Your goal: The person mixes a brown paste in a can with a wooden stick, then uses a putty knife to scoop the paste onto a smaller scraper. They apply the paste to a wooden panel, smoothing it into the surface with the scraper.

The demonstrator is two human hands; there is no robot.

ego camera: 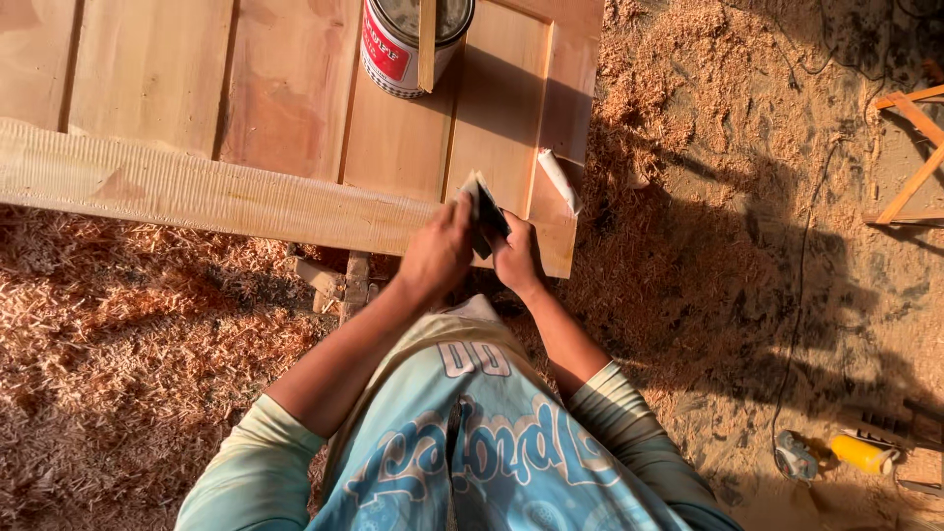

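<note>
Wooden door panel [295, 108] lies flat over a floor covered with sawdust [118, 324]. At its near edge the left hand [436, 254] and the right hand [515, 258] are both closed on a folded piece of sandpaper [484, 209], holding it between them just above the panel. A paint can [398, 44] with a stick across its top stands on the panel, farther away.

A can [403, 44] stands on the door [295, 108], a stick [427, 44] across its top. A roll [559, 180] lies on the door's right edge. Shavings [128, 334] surround it; power tools [846, 452] lie far right.
</note>
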